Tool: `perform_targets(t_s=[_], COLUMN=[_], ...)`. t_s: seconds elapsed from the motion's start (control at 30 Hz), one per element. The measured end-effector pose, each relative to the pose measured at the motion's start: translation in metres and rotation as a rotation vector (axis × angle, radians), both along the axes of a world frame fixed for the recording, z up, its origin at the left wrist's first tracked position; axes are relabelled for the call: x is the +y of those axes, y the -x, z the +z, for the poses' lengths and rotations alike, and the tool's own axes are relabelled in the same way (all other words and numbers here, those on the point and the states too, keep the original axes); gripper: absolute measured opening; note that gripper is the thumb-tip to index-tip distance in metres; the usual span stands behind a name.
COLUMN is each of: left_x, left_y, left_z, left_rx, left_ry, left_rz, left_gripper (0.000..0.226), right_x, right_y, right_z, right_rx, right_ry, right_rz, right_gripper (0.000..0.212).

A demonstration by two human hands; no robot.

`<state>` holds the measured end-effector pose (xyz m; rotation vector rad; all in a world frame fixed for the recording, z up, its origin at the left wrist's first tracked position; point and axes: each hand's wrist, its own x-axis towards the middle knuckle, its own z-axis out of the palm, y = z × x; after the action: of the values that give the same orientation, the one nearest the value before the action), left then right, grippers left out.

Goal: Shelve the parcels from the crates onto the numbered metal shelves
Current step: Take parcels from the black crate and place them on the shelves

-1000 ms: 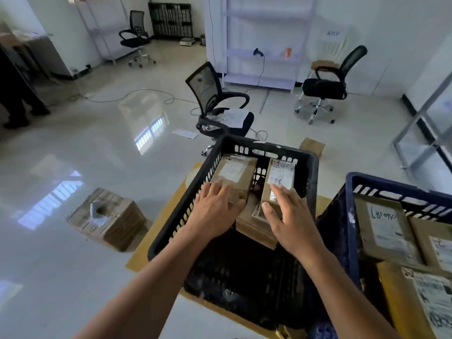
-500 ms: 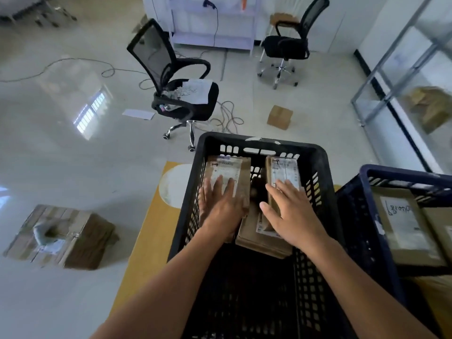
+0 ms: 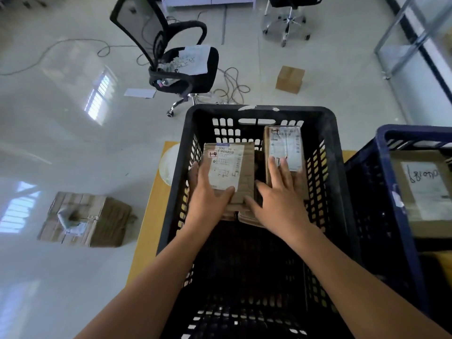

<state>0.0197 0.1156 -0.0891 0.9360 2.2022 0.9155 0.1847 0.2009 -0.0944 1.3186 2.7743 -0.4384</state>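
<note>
Seen from the head camera, two labelled parcels lie inside the black crate [image 3: 256,110], their long axes running away from the person. The left parcel [image 3: 228,167], marked 1-4, is clasped at its near end by the left hand [image 3: 208,199], thumb over the label. The right parcel [image 3: 285,145] is merely touched by the right hand [image 3: 281,199], fingers straight and spread. The left grip is judged readier for lifting.

A glossy pale floor [image 3: 61,148] mirrors bright window light [image 3: 100,94]; a black mesh-backed swivel chair [image 3: 186,77] carries loose white papers [image 3: 193,57]; grey cables [image 3: 231,86] trail beside it; a second chair's chrome star base [image 3: 286,23] stands beyond.
</note>
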Motion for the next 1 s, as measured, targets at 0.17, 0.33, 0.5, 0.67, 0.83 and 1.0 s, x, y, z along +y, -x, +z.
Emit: perform_targets(t_s=[0.17, 0.33, 0.5, 0.67, 0.83, 1.0], left_x=[0.007, -0.005, -0.030, -0.050, -0.077, -0.108], left_y=[0.000, -0.003, -0.016, -0.024, -0.019, -0.034], left_z=[0.004, 0.035, 0.074, 0.096, 0.101, 0.105], left_rx=[-0.196, -0.371, -0.290, -0.455, -0.438, -0.546], left_ry=[0.109, -0.089, -0.368, -0.558, -0.593, -0.541], left_rz=[0.205, 0.293, 0.183, 0.013, -0.293, -0.622], left_gripper=[0.064, 0.084, 0.085, 0.091, 0.092, 0.097], right_x=[0.000, -0.011, -0.039, -0.086, -0.146, -0.220], right_y=[-0.001, -0.007, -0.021, -0.030, -0.036, -0.059], right_z=[0.007, 0.041, 0.089, 0.125, 0.137, 0.135], right_rx=[0.025, 0.273, 0.714, 0.820, 0.908, 0.901], right_ry=[0.059, 0.075, 0.254, 0.153, 0.000, -0.042], right_rz=[-0.032, -0.117, -0.198, -0.302, -0.542, -0.823], right_gripper=[0.065, 0.066, 0.043, 0.055, 0.057, 0.069])
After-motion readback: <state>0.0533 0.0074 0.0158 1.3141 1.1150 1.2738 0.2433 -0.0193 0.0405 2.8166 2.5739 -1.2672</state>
